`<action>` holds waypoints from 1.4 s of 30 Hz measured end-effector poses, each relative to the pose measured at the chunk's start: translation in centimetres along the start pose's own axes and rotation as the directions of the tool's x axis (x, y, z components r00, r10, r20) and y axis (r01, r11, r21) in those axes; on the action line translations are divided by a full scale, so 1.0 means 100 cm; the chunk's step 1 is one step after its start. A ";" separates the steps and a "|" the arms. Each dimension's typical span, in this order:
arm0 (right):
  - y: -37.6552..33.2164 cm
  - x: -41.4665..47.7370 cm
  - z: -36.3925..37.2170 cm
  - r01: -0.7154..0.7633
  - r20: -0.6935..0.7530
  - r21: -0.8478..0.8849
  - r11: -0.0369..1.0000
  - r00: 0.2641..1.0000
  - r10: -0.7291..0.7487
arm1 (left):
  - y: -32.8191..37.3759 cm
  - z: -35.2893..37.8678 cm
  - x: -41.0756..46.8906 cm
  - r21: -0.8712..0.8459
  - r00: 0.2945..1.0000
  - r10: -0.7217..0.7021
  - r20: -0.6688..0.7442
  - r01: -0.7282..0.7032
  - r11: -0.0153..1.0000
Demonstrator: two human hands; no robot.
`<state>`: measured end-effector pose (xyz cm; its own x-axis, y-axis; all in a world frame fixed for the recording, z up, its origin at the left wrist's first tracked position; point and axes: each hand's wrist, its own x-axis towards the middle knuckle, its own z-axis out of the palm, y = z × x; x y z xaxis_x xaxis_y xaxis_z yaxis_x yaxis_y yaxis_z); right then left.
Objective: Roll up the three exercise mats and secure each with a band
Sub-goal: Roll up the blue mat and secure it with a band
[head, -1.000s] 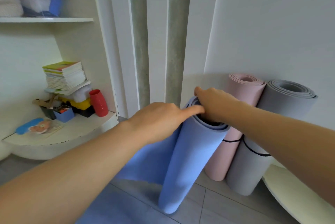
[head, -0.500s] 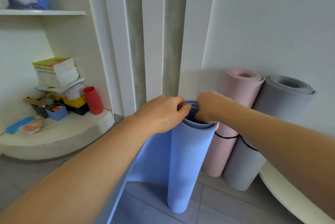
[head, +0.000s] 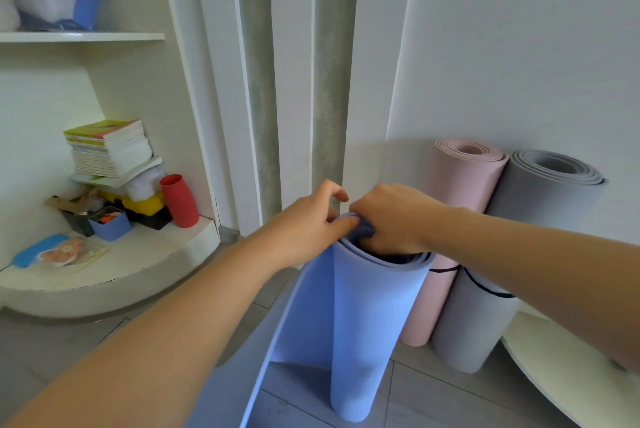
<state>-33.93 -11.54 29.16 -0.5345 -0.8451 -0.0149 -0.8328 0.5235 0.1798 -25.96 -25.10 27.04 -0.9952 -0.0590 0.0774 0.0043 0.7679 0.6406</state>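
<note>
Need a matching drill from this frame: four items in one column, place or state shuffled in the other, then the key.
Items
1. blue mat
2. pink mat
3. grey mat
4. red cup

Place or state
A. rolled, banded, between two other mats
B. on the low shelf at the left
C. partly rolled, top gripped by left hand and right hand
D. rolled, banded, farthest right

Pairs: 1-C, 2-A, 3-D, 4-B

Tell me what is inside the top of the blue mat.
Fingers of the right hand reach into the open top of the blue mat and grip its inner layers, whose darker side shows beside them. The hand covers the hollow core, so anything deeper cannot be seen.
</note>
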 end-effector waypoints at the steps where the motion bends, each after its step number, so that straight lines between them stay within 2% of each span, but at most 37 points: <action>1: -0.002 0.002 0.003 -0.023 -0.007 0.010 1.000 1.000 0.023 | -0.002 0.002 -0.001 -0.044 0.999 -0.030 -0.020 0.029 0.999; 4: -0.002 0.006 0.004 -0.134 -0.014 0.011 0.991 0.991 0.134 | -0.010 0.001 -0.009 -0.150 0.996 -0.086 0.033 0.090 0.985; 7: -0.001 0.006 0.004 -0.201 -0.009 0.032 0.979 0.979 0.202 | -0.026 -0.004 -0.024 -0.057 0.980 -0.087 0.180 0.099 0.993; 8: -0.001 0.005 0.004 -0.216 -0.006 0.044 0.975 0.976 0.217 | -0.029 -0.004 -0.027 -0.013 0.979 -0.096 0.177 0.100 0.995; 10: -0.004 0.003 0.004 -0.227 -0.010 0.044 0.973 0.974 0.227 | -0.028 -0.001 -0.031 0.133 0.995 -0.088 0.052 0.080 0.988; 12: -0.008 0.002 0.004 -0.241 -0.027 0.027 0.970 0.970 0.242 | -0.019 0.003 -0.032 0.307 0.999 -0.021 -0.024 0.028 0.951; 17: -0.015 0.002 0.005 -0.305 -0.034 0.032 0.952 0.951 0.306 | -0.006 0.004 -0.038 0.494 0.990 0.144 -0.016 -0.117 0.862; 21: -0.012 0.004 0.002 -0.330 0.012 0.072 0.941 0.944 0.330 | -0.012 0.004 -0.036 0.449 0.987 0.158 -0.045 -0.121 0.885; 25: 0.005 0.002 -0.007 -0.396 0.287 0.238 0.887 0.901 0.325 | -0.017 -0.001 -0.029 0.338 0.986 0.136 -0.098 -0.096 0.936; 27: 0.007 -0.004 -0.008 -0.414 0.342 0.286 0.864 0.886 0.312 | -0.016 -0.003 -0.023 0.254 0.984 0.132 -0.117 -0.099 0.962; 31: -0.001 -0.019 -0.001 -0.316 0.166 0.259 0.913 0.945 0.280 | -0.009 -0.002 -0.013 0.212 0.977 0.148 -0.151 -0.115 0.971; 33: -0.003 -0.026 -0.002 -0.189 0.055 0.213 0.958 0.982 0.182 | -0.005 0.002 -0.013 0.215 0.973 0.173 -0.151 -0.138 0.967; 36: -0.002 -0.027 -0.003 0.010 -0.068 0.012 1.000 0.998 -0.009 | -0.001 0.007 -0.013 0.206 0.967 0.189 -0.173 -0.152 0.967; 39: -0.005 -0.021 0.001 0.013 -0.093 -0.093 0.996 0.995 -0.021 | 0.002 0.013 -0.012 0.217 0.965 0.185 -0.187 -0.143 0.966; 42: -0.005 -0.015 0.006 -0.036 -0.076 -0.096 0.995 0.997 0.029 | 0.002 0.018 -0.013 0.222 0.968 0.155 -0.197 -0.110 0.969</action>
<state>-32.82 -10.50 28.51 -0.5456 -0.8355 0.0652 -0.7954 0.5408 0.2738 -24.82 -23.70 25.72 -0.9437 -0.0634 0.3246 0.0924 0.8919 0.4427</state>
